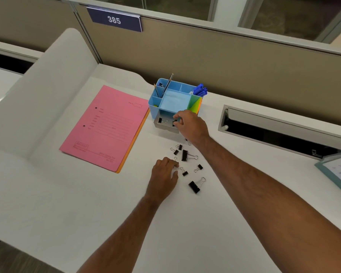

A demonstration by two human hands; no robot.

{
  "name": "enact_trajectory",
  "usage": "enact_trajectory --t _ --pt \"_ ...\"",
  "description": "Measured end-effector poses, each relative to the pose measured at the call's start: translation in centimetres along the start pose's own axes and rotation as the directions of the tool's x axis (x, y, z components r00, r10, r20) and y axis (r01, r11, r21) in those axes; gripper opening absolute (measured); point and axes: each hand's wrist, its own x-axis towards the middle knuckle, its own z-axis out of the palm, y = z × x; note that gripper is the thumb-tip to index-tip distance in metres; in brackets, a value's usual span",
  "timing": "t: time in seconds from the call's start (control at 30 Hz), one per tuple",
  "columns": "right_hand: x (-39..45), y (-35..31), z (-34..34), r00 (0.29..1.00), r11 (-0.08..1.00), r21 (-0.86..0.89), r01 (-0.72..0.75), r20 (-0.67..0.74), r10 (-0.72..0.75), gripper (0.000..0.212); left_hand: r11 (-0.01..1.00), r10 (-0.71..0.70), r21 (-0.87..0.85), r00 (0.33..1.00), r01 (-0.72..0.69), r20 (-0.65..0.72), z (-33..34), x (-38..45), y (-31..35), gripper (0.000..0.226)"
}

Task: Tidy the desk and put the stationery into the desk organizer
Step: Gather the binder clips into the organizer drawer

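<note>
My right hand (187,125) pinches a small binder clip (174,123) over the organizer's (173,101) grey front tray (165,128), where one clip (161,120) already lies. I judge the step to be dropping this one in: best to lower it past the tray's rim, let go beside the clip that's there, and keep my wrist high so I don't nudge the blue box.

My left hand (164,176) rests on the desk (215,223), fingertips curled on a small clip (176,161) at the edge of the loose pile; whether it is truly gripped I cannot tell. Near it lie more clips, two big ones (184,155) (194,187) among them.

My right forearm crosses just beside the pile, so a careless pull back could scatter it. A pink folder (106,127) lies left of the organizer, pens (200,90) stand in its back corner, and a cable slot (280,133) opens to the right.
</note>
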Motion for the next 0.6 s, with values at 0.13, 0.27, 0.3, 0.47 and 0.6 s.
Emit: enact_trajectory --t 0.13,0.27,0.3,0.47,0.6 --pt "-0.6 0.6 -0.4 1.000 0.999 0.042 0.008 -0.029 -0.007 0.025 1.000 -0.005 -0.009 1.000 0.005 0.013 0.0 0.1 -0.1 0.025" --pt "-2.4 2.1 -1.4 0.993 0.995 0.103 -0.016 -0.112 0.028 0.019 1.000 0.006 -0.014 0.999 -0.006 0.035 -0.2 0.3 -0.2 0.024" --pt "-3.1 2.6 -1.6 0.992 0.994 0.108 -0.023 -0.123 0.037 0.018 1.000 0.009 -0.014 0.999 -0.008 0.038 -0.3 0.4 -0.1 0.024" --pt "-7.2 5.7 -1.7 0.994 0.994 0.067 -0.082 -0.062 0.086 0.011 1.000 0.013 -0.012 0.999 -0.013 0.035 -0.5 0.5 0.1 0.023" --pt "-10.5 8.1 -1.1 0.992 0.996 0.037 -0.085 0.094 0.081 0.010 1.000 0.004 -0.001 0.999 -0.004 0.045 -0.7 0.3 0.4 0.023"
